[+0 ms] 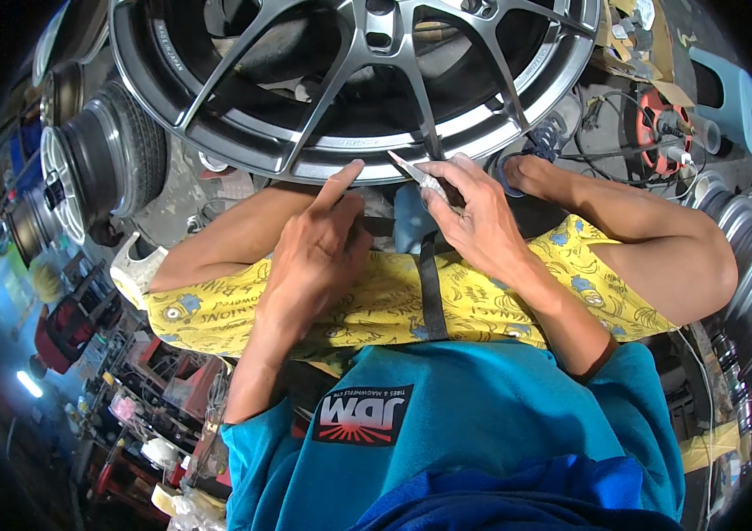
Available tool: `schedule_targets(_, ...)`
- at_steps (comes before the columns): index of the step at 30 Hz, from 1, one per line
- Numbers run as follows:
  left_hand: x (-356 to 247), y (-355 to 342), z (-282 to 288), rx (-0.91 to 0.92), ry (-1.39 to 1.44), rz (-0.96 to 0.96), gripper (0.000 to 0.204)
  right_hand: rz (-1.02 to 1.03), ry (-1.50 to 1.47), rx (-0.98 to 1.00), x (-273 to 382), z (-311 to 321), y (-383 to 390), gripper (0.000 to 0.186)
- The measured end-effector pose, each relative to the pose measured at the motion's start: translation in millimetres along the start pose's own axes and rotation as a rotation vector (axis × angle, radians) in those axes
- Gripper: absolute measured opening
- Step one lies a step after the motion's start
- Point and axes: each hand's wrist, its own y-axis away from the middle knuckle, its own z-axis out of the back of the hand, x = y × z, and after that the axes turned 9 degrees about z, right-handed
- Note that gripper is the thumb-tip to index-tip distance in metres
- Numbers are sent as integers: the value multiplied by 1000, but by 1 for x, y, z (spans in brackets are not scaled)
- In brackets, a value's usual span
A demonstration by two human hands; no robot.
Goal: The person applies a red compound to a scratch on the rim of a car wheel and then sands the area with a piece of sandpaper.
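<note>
Left hand (314,252) pointing a finger against the grey alloy wheel (349,84) rim; right hand (473,217) pinching a small blade (413,170) just beside it.

Grey dirty floor (183,190), big grey wheel rim (349,80) standing on it, more wheels (97,164) and an orange cable reel (659,124) on it.

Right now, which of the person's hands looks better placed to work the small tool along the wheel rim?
Probably the right hand: it already pinches the small pale-tipped tool, its tip at the grey alloy wheel's rim. The left hand holds nothing, one finger pointing at the rim.
</note>
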Motion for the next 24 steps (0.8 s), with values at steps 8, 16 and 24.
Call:
schedule_targets(8, 7, 12, 3, -45, 72, -45, 20, 0, -34, 35, 8, -4, -3, 30)
schedule_targets(16, 13, 16, -1, -16, 141, -118, 21, 73, 37, 13, 7, -17, -6, 35)
schedule_targets(24, 21, 19, 0, 13, 157, -114, 27, 93, 53, -67, 6, -24, -7, 35)
